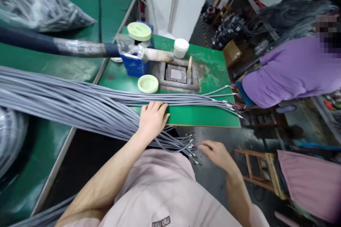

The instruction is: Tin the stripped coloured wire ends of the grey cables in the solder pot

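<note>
The left hand [153,118] lies palm down on the long, round, grey plastic cables [183,98] at the near edge of the green, flat table [202,116]. Its fingers are bent and side by side; I cannot tell if they close around any cable. A light, flat push should work best here, so the cables do not roll or get squashed.

The right hand [218,154] is off to the right, past the table's near edge. Its thumb and first finger come close, like a pinch, but I cannot tell if a wire is between them. It is best to take one end at a time, gently, so the thin wires do not bend or snag.

The lower bunch of grey cables [170,142] comes out from under the left hand and hangs just in front of the person's tummy. Its thin, bare-looking wire ends [195,147] are right beside the right fingertips. The other bunch runs straight over the table, beyond the left fingers, and its thin reddish wire ends [238,106] poke past the table's far right edge.

Farther out, beyond the cables, sit a pale green, round, shallow lid [148,83] and a small white plastic tub [181,48].
</note>
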`<move>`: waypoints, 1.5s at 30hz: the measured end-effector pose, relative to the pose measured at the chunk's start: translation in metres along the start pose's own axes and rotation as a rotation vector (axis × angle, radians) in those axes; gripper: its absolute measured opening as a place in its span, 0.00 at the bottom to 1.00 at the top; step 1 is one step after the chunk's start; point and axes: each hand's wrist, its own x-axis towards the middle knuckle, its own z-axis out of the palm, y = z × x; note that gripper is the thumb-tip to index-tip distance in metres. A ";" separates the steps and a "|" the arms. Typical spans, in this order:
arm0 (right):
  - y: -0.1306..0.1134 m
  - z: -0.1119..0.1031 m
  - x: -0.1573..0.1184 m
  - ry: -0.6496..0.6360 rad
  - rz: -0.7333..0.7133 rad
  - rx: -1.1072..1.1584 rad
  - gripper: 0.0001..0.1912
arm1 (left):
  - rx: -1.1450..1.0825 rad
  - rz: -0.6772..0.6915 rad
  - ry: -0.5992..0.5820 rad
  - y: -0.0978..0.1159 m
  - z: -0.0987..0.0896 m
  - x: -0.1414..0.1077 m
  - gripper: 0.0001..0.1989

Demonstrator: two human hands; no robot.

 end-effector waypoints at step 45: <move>-0.103 0.047 0.029 0.067 -0.391 0.625 0.18 | -1.761 -0.558 0.052 0.028 -0.011 -0.040 0.13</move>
